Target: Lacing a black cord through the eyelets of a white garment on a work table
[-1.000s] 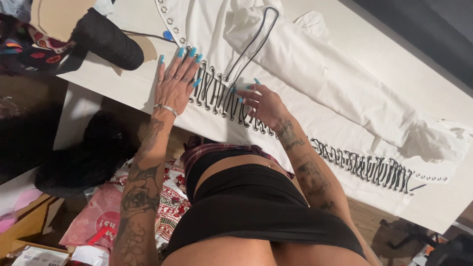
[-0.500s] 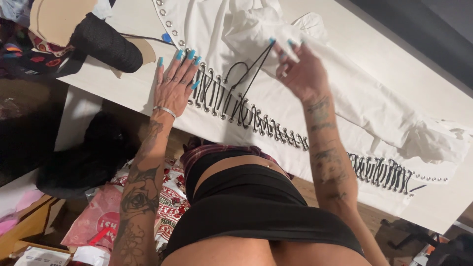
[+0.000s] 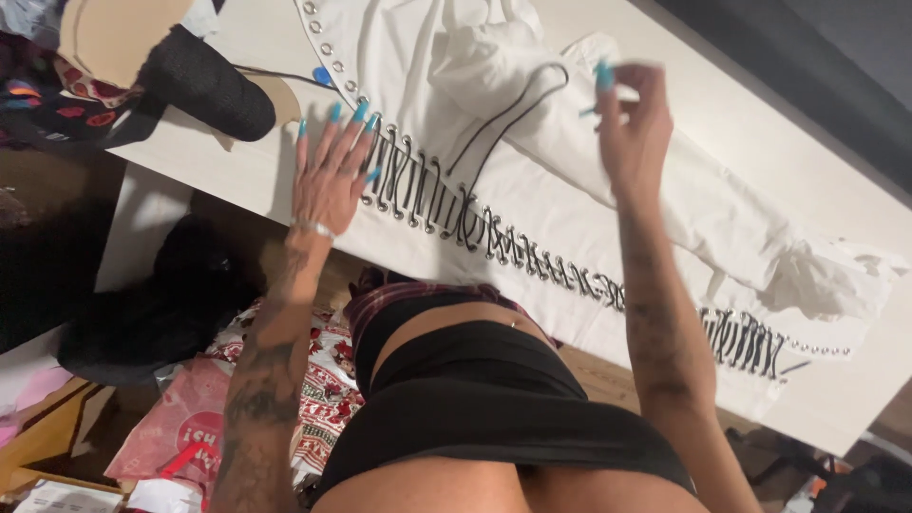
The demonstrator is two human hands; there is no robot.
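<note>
Two hands on job. Left hand (image 3: pixel 328 180) flat, fingers spread, pinning white garment (image 3: pixel 532 204) on white table (image 3: pixel 836 399) right by eyelet row. Black lace (image 3: pixel 494 128) loops up to right hand (image 3: pixel 627 123), pinched shut on its end, lifted. Fabric looks soft, floppy; lace thin, limp, so best gripped near tip.

Tattooed forearms, turquoise nails, black skirt

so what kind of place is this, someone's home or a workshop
Probably a home craft or sewing corner. A white garment lies on a white table while black lacing is threaded through its eyelets, and bags and wrappers clutter the floor.
</note>
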